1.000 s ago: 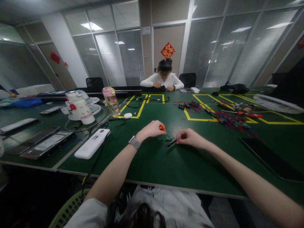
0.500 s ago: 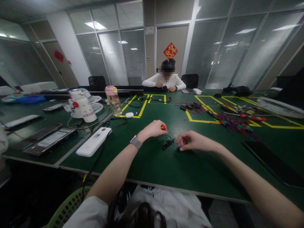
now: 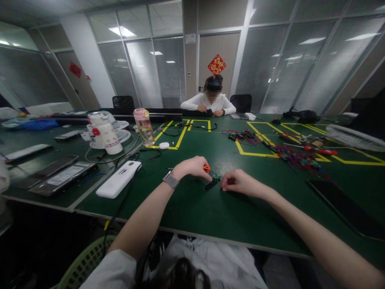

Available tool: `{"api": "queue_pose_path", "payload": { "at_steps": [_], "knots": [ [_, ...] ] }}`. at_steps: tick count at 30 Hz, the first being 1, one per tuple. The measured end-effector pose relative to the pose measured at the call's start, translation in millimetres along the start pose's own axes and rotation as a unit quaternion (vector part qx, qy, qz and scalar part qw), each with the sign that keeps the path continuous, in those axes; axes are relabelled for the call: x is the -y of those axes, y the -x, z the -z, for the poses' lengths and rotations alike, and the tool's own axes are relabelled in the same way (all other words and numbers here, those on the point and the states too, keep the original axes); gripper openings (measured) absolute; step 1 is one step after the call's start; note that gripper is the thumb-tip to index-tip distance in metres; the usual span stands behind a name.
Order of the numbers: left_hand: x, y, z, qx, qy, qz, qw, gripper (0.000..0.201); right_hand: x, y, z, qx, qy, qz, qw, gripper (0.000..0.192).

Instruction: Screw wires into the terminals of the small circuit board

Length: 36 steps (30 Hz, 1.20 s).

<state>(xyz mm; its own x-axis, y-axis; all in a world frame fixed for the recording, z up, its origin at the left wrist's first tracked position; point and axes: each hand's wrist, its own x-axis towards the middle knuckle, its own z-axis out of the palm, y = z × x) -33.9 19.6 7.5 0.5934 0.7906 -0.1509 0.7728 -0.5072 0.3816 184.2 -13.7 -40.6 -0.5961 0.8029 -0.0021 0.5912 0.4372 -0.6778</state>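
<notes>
My left hand [image 3: 194, 167] is closed around an orange-handled screwdriver [image 3: 206, 168]. Most of the tool is hidden by the fingers, and a thin shaft seems to stick out to the left behind the hand. Just below these fingers lies a small black part [image 3: 213, 184] with a little green circuit board [image 3: 215, 176] at its upper edge. To the right of it, my right hand [image 3: 237, 182] pinches thumb and fingers together at the table top. Whatever is between those fingertips is too small to make out.
On the green table [image 3: 192, 216] are a white power bank [image 3: 118, 179], a pink-lidded bottle [image 3: 144, 127] and a white flask [image 3: 105, 134] on the left. Tangled wires [image 3: 296, 154] and a black tablet-like slab [image 3: 343, 206] lie right. Another person [image 3: 209, 100] sits opposite.
My right hand has moved slightly left and its fingers have come together at the table. My left hand has lowered a little toward the black part, and the screwdriver has turned.
</notes>
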Motion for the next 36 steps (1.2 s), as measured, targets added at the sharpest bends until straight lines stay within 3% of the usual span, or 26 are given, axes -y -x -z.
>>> {"api": "queue_pose_path", "payload": {
  "at_steps": [3,8,14,17,21,24,28,32,36],
  "knots": [
    [-5,2,1.0,0.064,-0.018,0.001,0.998,0.033,0,-1,0,-0.004,-0.003,0.005,1.000,0.011],
    [-12,3,-2.2,0.059,-0.030,-0.009,0.998,0.027,1,-2,-2,-0.022,0.005,0.019,1.000,0.011],
    [-15,3,-7.6,0.005,-0.043,-0.036,0.998,0.022,1,-2,-3,-0.028,0.002,0.027,0.999,0.008],
    [-14,1,-10.2,-0.033,-0.058,-0.049,0.997,0.025,-3,-4,-4,-0.083,0.046,0.042,0.995,0.006],
    [-13,0,-10.2,-0.046,-0.054,-0.056,0.996,0.028,-11,-7,-6,-0.153,0.073,0.077,0.982,0.025],
    [-11,0,-8.0,-0.066,-0.036,-0.054,0.996,0.027,-14,-8,-7,-0.137,0.052,0.111,0.983,0.031],
    [-8,0,-5.7,-0.107,-0.027,-0.055,0.992,0.023,-12,-9,-8,-0.113,0.040,0.120,0.986,0.023],
    [-4,-3,-6.8,-0.145,-0.015,-0.062,0.987,0.024,-11,-10,-11,-0.126,0.062,0.115,0.983,0.019],
    [-4,-4,-8.7,-0.146,-0.007,-0.059,0.987,0.025,-12,-10,-12,-0.151,0.092,0.117,0.977,0.025]
  ]
}}
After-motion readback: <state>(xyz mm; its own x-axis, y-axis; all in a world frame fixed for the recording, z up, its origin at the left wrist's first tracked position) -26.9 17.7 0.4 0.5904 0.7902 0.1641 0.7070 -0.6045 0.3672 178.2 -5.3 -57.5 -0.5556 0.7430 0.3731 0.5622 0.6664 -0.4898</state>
